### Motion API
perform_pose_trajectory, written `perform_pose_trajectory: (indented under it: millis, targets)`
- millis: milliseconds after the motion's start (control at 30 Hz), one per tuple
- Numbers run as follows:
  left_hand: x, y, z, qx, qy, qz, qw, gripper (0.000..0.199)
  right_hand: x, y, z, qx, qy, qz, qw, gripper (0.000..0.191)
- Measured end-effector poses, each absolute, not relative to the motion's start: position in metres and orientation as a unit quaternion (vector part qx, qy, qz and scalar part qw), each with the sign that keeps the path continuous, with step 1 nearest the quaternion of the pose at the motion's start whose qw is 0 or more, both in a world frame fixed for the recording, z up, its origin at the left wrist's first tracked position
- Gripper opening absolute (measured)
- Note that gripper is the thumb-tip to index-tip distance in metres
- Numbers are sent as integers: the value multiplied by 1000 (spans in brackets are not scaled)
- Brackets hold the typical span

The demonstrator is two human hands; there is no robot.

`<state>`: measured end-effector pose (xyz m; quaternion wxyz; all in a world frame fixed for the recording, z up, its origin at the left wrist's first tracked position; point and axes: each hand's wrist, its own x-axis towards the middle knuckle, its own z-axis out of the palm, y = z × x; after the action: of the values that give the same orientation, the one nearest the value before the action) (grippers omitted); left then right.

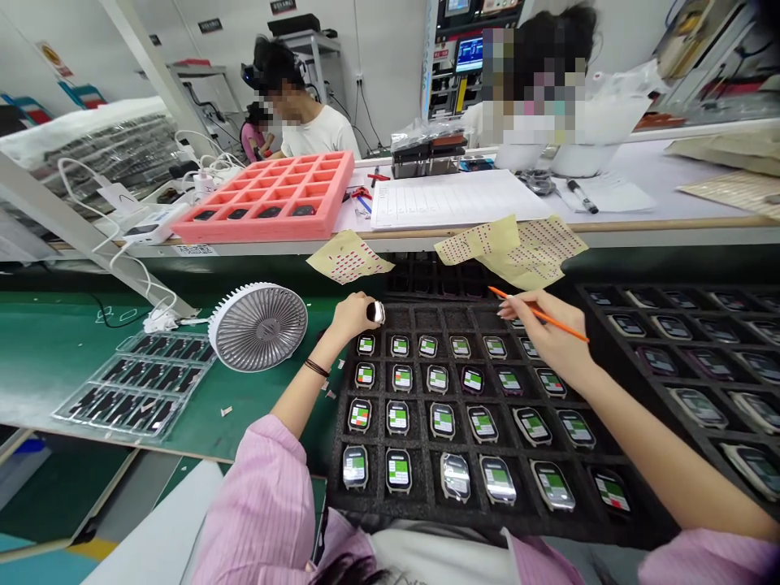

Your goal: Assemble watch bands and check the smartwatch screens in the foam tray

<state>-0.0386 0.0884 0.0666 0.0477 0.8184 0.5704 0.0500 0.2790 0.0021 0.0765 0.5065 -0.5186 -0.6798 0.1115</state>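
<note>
My left hand (352, 317) is closed on a smartwatch case (378, 312), held above the back left corner of a black foam tray (420, 443). In my right hand (548, 327) is a thin orange stick (564, 327), gripped like a pen, its tip pointing back left toward the yellow sheets. The tray has rows of pockets, most with a watch case such as this one (398, 417) whose lit screen shows green and white blocks. Some screens also carry a red or orange block. Several pockets in the back row have no watch.
Left of the tray stand a small white fan (259, 327) and a clear tray of black parts (143, 382). A second black watch tray (700, 361) lies right. Yellow sticker sheets (515, 250) hang from the shelf, which bears a pink foam tray (268, 195) and papers. People sit beyond.
</note>
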Motion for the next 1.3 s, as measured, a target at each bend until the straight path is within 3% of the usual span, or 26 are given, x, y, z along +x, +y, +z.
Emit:
perform_pose_trajectory:
  millis: [100, 267, 400, 600, 767, 1133, 1300]
  targets:
    - [-36, 103, 58, 822, 566, 28, 59, 44, 305, 26, 49, -569, -703, 98, 415, 35]
    - [-4, 113, 53, 847, 525, 13, 75, 52, 333, 53, 23, -724, -670, 12, 164, 30]
    - [-4, 116, 53, 847, 525, -3, 87, 59, 343, 68, 12, -765, -636, 28, 99, 29]
    - [-39, 102, 49, 820, 566, -19, 78, 41, 356, 89, -3, -773, -616, 84, 123, 25]
    - [-42, 94, 42, 837, 543, -19, 60, 44, 365, 94, -7, -764, -604, 135, 183, 29]
    - [-61, 82, 66, 871, 479, -79, 79, 29, 381, 83, -10, -662, -619, 280, 316, 28]
    - [-62, 65, 56, 870, 475, -99, 80, 42, 372, 77, 1, -621, -556, 371, 410, 38]
